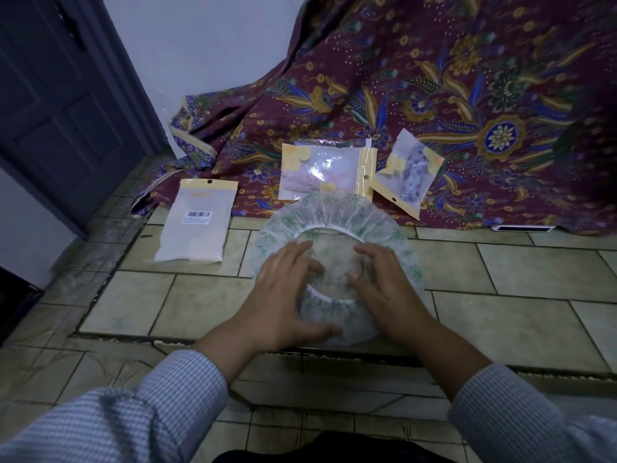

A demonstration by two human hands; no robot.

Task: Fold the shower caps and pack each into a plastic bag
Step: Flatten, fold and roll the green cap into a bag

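Note:
A clear shower cap point(337, 212) with a green leaf print and a white elastic ring lies spread flat on the tiled floor. My left hand point(287, 295) rests on its left side, fingers slightly bent over the ring and thumb along the near edge. On the cap's right side lies my right hand point(380, 282), its fingers spread and lightly curved. Past the cap are three plastic bags with yellow headers: one face down with a barcode point(197, 222), one holding a pinkish cap point(325, 172), one holding a grey patterned cap point(409, 172).
A maroon batik cloth point(434, 78) is draped behind, reaching onto the floor under two of the bags. A dark door point(56, 105) stands at the left. A white flat object point(524, 228) peeks from under the cloth's edge at right.

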